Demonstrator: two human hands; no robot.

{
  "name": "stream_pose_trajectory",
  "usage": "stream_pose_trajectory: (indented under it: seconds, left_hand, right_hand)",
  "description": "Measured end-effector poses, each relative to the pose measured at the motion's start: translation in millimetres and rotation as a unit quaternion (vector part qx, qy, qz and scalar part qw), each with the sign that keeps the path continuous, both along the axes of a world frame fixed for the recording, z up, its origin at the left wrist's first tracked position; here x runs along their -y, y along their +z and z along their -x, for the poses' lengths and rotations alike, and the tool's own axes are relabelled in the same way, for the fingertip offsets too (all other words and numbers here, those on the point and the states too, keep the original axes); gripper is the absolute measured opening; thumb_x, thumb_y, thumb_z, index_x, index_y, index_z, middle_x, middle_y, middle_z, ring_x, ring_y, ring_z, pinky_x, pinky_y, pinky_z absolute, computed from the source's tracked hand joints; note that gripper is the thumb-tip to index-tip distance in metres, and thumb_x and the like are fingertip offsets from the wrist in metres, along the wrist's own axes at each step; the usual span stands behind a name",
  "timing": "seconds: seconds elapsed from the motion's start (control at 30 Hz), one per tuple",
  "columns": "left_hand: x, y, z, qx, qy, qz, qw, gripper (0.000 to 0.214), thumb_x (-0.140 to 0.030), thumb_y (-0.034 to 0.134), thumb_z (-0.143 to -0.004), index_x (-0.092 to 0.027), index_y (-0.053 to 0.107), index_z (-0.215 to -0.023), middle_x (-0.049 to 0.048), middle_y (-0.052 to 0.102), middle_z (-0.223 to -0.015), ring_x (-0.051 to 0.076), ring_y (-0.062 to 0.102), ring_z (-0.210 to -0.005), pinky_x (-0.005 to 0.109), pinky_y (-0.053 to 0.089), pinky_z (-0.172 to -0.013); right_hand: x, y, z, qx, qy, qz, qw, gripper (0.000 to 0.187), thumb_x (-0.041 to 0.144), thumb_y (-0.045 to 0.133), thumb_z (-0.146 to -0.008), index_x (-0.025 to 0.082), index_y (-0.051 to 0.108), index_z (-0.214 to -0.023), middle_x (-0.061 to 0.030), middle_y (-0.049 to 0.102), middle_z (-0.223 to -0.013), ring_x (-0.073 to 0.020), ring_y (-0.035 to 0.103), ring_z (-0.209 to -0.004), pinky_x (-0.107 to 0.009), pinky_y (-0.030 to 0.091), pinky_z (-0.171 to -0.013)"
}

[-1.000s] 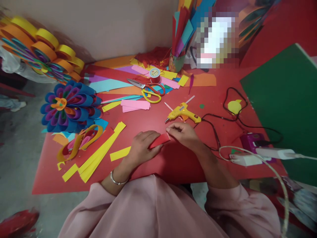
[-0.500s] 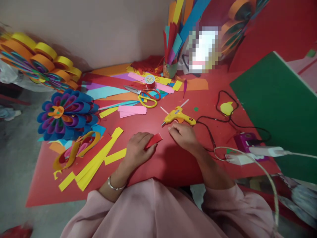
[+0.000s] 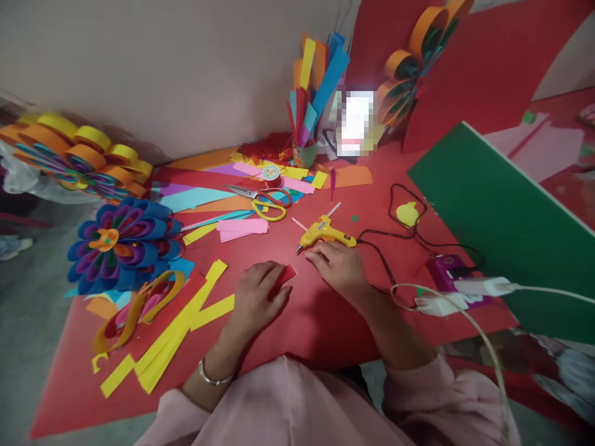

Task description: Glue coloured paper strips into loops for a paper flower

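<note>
My left hand [image 3: 258, 297] lies over a short red paper strip [image 3: 288, 273] on the red tabletop. Its fingers are stretched out over the strip and the thumb stands apart; most of the strip is hidden underneath. Just in front of the yellow glue gun's handle, my right hand [image 3: 339, 269] has its fingers loosely bent and somewhat apart, with nothing visible in them. The yellow glue gun [image 3: 320, 231] lies on its side, nozzle pointing left toward me, touching or nearly touching the right fingertips. Yellow paper strips [image 3: 174, 337] lie left of my left hand.
Scissors [image 3: 269, 210], a thread spool [image 3: 272, 176] and pink strips [image 3: 242, 228] lie farther back. A blue-purple paper flower [image 3: 121, 244] stands at left. A cup [image 3: 304, 153] holds paper strips. Black cord, a purple power strip [image 3: 446, 269] and a green board [image 3: 502, 210] are at right.
The view has tilted up a little. My left thumb has moved away from the red strip and the fingers cover more of it. My right fingers have uncurled slightly beside the glue gun.
</note>
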State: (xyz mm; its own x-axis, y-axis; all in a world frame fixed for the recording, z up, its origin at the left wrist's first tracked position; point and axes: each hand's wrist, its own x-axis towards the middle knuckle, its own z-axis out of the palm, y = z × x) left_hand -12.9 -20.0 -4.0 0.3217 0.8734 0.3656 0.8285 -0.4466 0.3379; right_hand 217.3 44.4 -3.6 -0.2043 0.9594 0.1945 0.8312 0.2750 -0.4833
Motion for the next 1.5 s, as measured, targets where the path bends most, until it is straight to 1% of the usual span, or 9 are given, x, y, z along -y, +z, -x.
stream_pose_trajectory:
  seconds: [0.1, 0.2, 0.27, 0.33, 0.43, 0.63, 1.0, 1.33, 1.5]
  left_hand:
    - [-0.9, -0.3, -1.0, 0.002, -0.018, 0.004, 1.0, 0.031, -0.033, 0.068, -0.097, -0.023, 0.067, -0.127, 0.0107, 0.072, -0.124, 0.027, 0.068, -0.11, 0.042, 0.054, -0.091]
    - [-1.5, -0.7, -1.9, -0.005, -0.027, 0.015, 1.0, 0.027, -0.031, 0.066, -0.098, -0.023, 0.069, -0.123, 0.0105, 0.072, -0.122, 0.026, 0.068, -0.109, 0.041, 0.053, -0.09]
    - [-1.6, -1.0, -2.5, -0.008, -0.033, 0.016, 0.999, 0.021, -0.03, 0.065, -0.099, -0.022, 0.071, -0.117, 0.0096, 0.074, -0.119, 0.025, 0.068, -0.105, 0.041, 0.052, -0.087]
    - [-1.5, -1.7, -2.6, -0.006, -0.029, 0.019, 0.999, 0.018, -0.03, 0.064, -0.1, -0.022, 0.072, -0.114, 0.0093, 0.074, -0.117, 0.025, 0.068, -0.104, 0.04, 0.051, -0.085]
    - [-1.5, -3.5, -2.6, -0.007, -0.022, 0.023, 0.999, 0.017, -0.03, 0.062, -0.101, -0.022, 0.072, -0.112, 0.009, 0.075, -0.114, 0.024, 0.067, -0.101, 0.039, 0.051, -0.082]
    - [-3.6, -7.5, -3.5, 0.013, -0.013, 0.016, 1.0, 0.015, -0.029, 0.063, -0.1, -0.022, 0.073, -0.108, 0.0085, 0.075, -0.11, 0.023, 0.067, -0.099, 0.038, 0.053, -0.083]
    - [-5.4, -8.7, -2.7, 0.01, -0.01, 0.035, 0.999, 0.017, -0.027, 0.059, -0.101, -0.024, 0.074, -0.108, 0.008, 0.076, -0.109, 0.023, 0.068, -0.1, 0.04, 0.054, -0.087]
    - [-6.3, -8.7, -2.1, 0.034, -0.019, 0.027, 0.999, 0.017, -0.027, 0.061, -0.1, -0.022, 0.074, -0.11, 0.0084, 0.076, -0.108, 0.023, 0.067, -0.098, 0.04, 0.055, -0.086]
    - [-6.8, -12.1, -0.2, 0.048, -0.023, 0.016, 0.998, 0.017, -0.027, 0.064, -0.099, -0.022, 0.074, -0.111, 0.008, 0.076, -0.107, 0.022, 0.066, -0.098, 0.04, 0.054, -0.087]
  right_hand:
    - [3.7, -0.4, -2.2, 0.042, 0.063, -0.022, 0.997, 0.06, 0.06, 0.048, -0.106, 0.02, 0.074, -0.07, -0.0036, 0.073, -0.068, -0.0136, 0.06, -0.064, -0.031, 0.025, -0.06]
    - [10.5, 7.0, -2.2, 0.076, 0.163, -0.02, 0.984, 0.059, 0.054, 0.044, -0.109, 0.02, 0.076, -0.074, -0.0033, 0.074, -0.069, -0.0128, 0.058, -0.063, -0.032, 0.021, -0.06]
    - [15.1, 14.2, -0.7, 0.108, 0.209, 0.012, 0.972, 0.048, 0.043, 0.043, -0.11, 0.022, 0.08, -0.089, -0.0035, 0.078, -0.077, -0.0134, 0.062, -0.067, -0.032, 0.021, -0.061]
    - [18.7, 21.2, 2.0, 0.164, 0.227, 0.053, 0.959, 0.039, 0.034, 0.042, -0.108, 0.025, 0.079, -0.118, -0.005, 0.08, -0.084, -0.0164, 0.066, -0.069, -0.032, 0.022, -0.062]
    - [22.3, 29.8, 8.2, 0.253, 0.241, 0.111, 0.931, 0.051, 0.028, 0.04, -0.105, 0.023, 0.059, -0.151, -0.0105, 0.08, -0.086, -0.0224, 0.07, -0.073, -0.032, 0.029, -0.064]
    - [28.4, 30.2, 22.7, 0.309, 0.279, 0.167, 0.894, 0.068, 0.018, 0.034, -0.101, 0.008, 0.025, -0.168, -0.0182, 0.078, -0.087, -0.0275, 0.074, -0.078, -0.034, 0.039, -0.067]
    - [34.0, 16.5, 30.7, 0.261, 0.254, 0.149, 0.919, 0.062, 0.021, 0.036, -0.103, 0.005, 0.036, -0.164, -0.0171, 0.078, -0.086, -0.0258, 0.074, -0.077, -0.035, 0.043, -0.064]
    - [42.8, 4.4, 26.8, 0.244, 0.25, 0.055, 0.936, 0.059, 0.014, 0.035, -0.102, 0.002, 0.044, -0.159, -0.016, 0.073, -0.072, -0.0254, 0.072, -0.069, -0.035, 0.038, -0.058]
    - [33.7, 11.5, 31.0, 0.228, 0.229, 0.104, 0.941, 0.058, 0.026, 0.043, -0.101, 0.007, 0.052, -0.155, -0.0143, 0.078, -0.08, -0.0262, 0.075, -0.071, -0.034, 0.036, -0.057]
